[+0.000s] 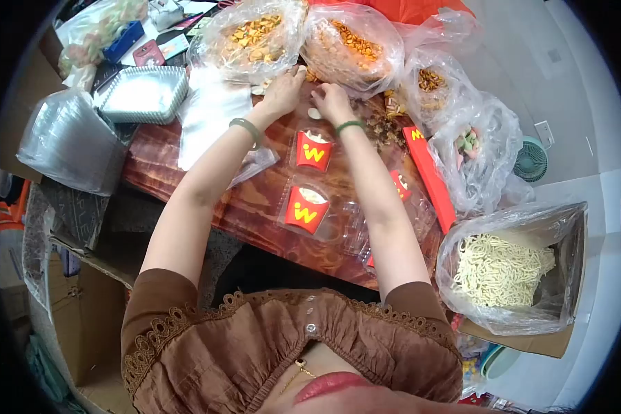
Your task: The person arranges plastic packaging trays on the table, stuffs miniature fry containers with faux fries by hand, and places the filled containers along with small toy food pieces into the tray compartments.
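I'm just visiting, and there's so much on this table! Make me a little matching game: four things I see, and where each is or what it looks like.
Things:
1. Red cartons
2. Pale strands
3. Round fan
4. Small white disc

Places and looks:
A. Inside a plastic-lined cardboard box
B. Close to the right hand
C. Marked in yellow
D. Green, below the wall socket

Pairs: 1-C, 2-A, 3-D, 4-B
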Demonstrator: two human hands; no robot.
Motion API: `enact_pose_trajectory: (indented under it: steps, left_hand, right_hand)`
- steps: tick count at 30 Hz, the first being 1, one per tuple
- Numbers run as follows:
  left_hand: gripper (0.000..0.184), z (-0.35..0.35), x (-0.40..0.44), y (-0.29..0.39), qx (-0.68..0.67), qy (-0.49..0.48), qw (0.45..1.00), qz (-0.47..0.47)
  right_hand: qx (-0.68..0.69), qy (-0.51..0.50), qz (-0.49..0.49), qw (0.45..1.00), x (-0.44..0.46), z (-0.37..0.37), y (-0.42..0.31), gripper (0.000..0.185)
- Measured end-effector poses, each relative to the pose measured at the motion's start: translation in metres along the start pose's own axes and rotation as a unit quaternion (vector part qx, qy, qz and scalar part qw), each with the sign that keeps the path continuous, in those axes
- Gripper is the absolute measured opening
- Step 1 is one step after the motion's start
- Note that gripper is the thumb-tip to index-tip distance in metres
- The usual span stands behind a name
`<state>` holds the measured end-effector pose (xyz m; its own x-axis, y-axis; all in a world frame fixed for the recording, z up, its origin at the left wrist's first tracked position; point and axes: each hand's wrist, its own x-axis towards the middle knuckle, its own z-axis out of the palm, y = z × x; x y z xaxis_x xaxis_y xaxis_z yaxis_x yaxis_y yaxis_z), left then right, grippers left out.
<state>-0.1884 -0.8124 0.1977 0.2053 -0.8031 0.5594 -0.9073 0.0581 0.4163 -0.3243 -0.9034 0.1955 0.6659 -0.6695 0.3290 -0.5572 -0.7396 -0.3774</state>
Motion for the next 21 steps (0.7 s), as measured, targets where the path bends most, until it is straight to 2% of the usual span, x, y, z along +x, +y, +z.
enact_pose_trajectory:
  steps: [2,4,5,7,8,9,10,13,15,16,17,19,21]
  left_hand:
    - [0.043,0.016,0.015,-0.006,0.062,0.021,0.998,0.007]
    - [0.026,0.023,0.026,-0.010,0.115,-0.066,0.991,-0.028]
    - [0.020,0.027,0.032,-0.012,0.134,-0.093,0.986,-0.042]
    - [0.015,0.042,0.035,-0.030,0.168,-0.055,0.984,0.026]
    - [0.014,0.050,0.032,-0.036,0.180,-0.039,0.981,0.055]
    - [0.025,0.039,0.029,-0.031,0.121,-0.052,0.991,0.039]
    - [0.027,0.035,0.027,-0.031,0.082,-0.035,0.995,0.041]
    - [0.031,0.032,0.020,-0.037,0.024,-0.026,0.998,0.056]
    - [0.022,0.027,0.015,-0.034,0.071,-0.002,0.991,0.113]
    - [0.022,0.022,0.011,-0.030,0.122,-0.042,0.986,0.109]
    - [0.022,0.020,0.009,-0.028,0.120,-0.046,0.986,0.110]
    - [0.024,0.022,0.004,-0.029,0.102,-0.026,0.989,0.101]
    - [0.023,0.023,0.007,-0.031,0.103,-0.046,0.988,0.106]
  right_hand:
    - [-0.001,0.039,-0.008,0.999,-0.002,0.009,0.004,0.023]
    - [-0.035,0.038,-0.005,0.999,-0.003,0.015,0.007,0.021]
    - [-0.007,0.047,0.005,0.999,-0.001,0.016,0.010,0.020]
    - [0.012,0.042,0.028,0.999,0.002,0.012,0.014,0.022]
    - [0.085,0.019,0.054,0.995,-0.001,0.004,0.014,0.024]
    - [0.157,-0.001,0.079,0.984,-0.004,-0.007,0.011,0.025]
    - [0.266,-0.027,0.103,0.958,-0.001,-0.003,0.022,0.029]
    - [0.400,0.020,0.071,0.913,-0.009,-0.015,0.032,0.018]
    - [0.446,-0.046,0.183,0.875,-0.023,-0.054,0.009,0.020]
    - [0.441,-0.083,0.165,0.878,-0.029,-0.065,0.009,0.023]
    - [0.442,-0.082,0.168,0.877,-0.035,-0.075,0.007,0.023]
    - [0.448,-0.175,0.209,0.851,-0.048,-0.092,-0.001,0.023]
    - [0.443,-0.177,0.202,0.855,-0.063,-0.098,-0.002,0.023]
